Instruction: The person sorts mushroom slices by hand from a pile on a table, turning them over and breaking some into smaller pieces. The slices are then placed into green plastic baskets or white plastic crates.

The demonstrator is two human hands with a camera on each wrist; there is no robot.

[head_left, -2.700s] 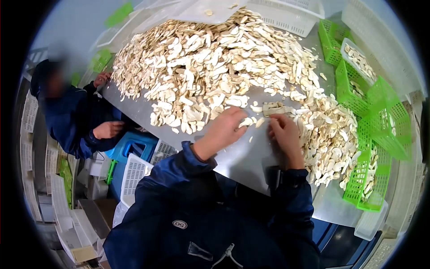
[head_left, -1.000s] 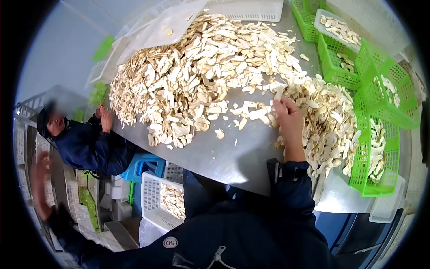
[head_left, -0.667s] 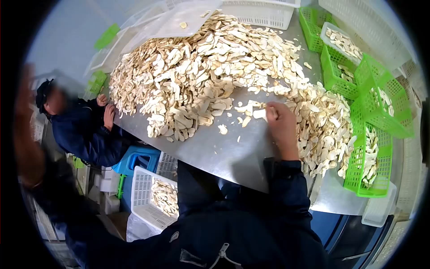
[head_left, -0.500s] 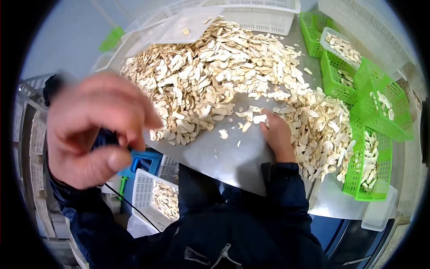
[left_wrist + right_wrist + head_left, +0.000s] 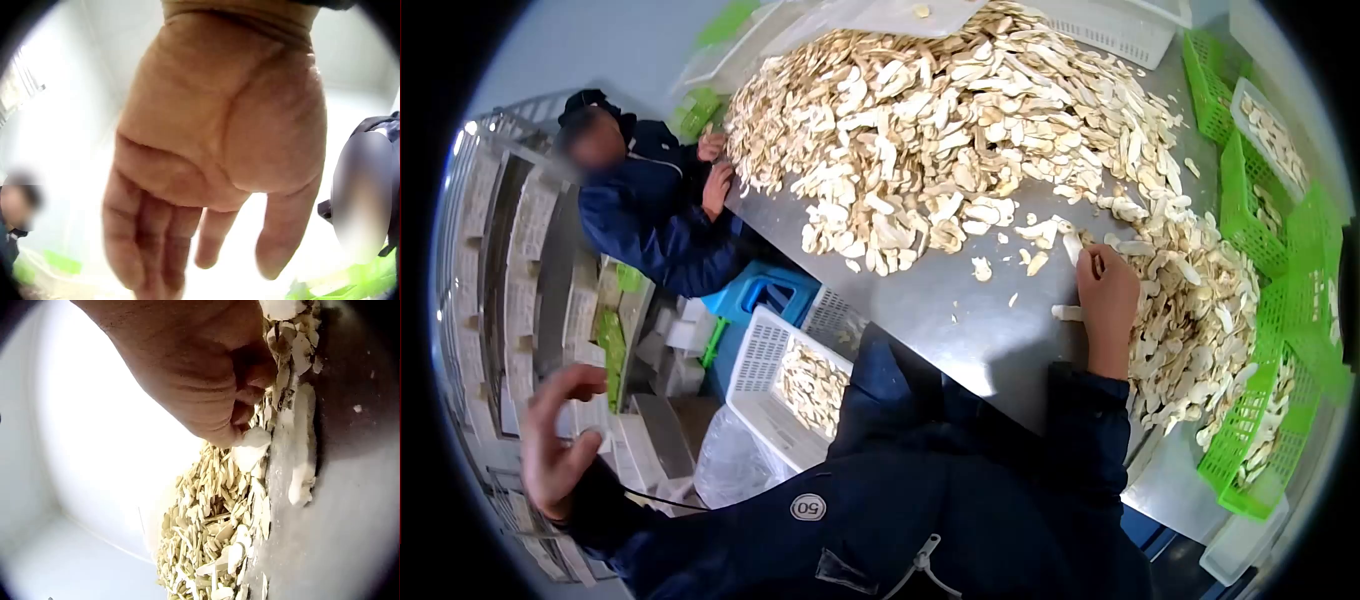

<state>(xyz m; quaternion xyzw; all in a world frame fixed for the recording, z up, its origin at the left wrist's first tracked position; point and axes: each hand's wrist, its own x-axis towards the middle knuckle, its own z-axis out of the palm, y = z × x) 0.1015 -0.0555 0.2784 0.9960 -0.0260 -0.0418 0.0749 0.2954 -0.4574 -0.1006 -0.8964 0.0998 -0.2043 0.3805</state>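
My right hand (image 5: 1108, 300) is over the steel table at the edge of the smaller heap (image 5: 1200, 310) of pale dried mushroom slices. Thumb and fingertips pinch one mushroom slice (image 5: 253, 449), its white end jutting out below the fingers in the right wrist view. Another long slice (image 5: 1067, 313) lies flat close beside this hand. A few small pieces (image 5: 1035, 238) are scattered to its left. Away from the table, at the far left, my left hand (image 5: 558, 440) hangs in the air. Its fingers are loosely bent, the thumb stands apart, and the palm is bare in the left wrist view.
A large heap of slices (image 5: 960, 120) covers the back of the table (image 5: 920, 300). Green baskets (image 5: 1250, 225) line the right side. Below the front edge stands a white crate (image 5: 750, 370) with slices inside. Another person (image 5: 650, 200) works at the left end.
My left hand left the table, swung out left, passed close before the camera, and is now lower at far left. My right hand stays by the smaller heap. The view has turned left.
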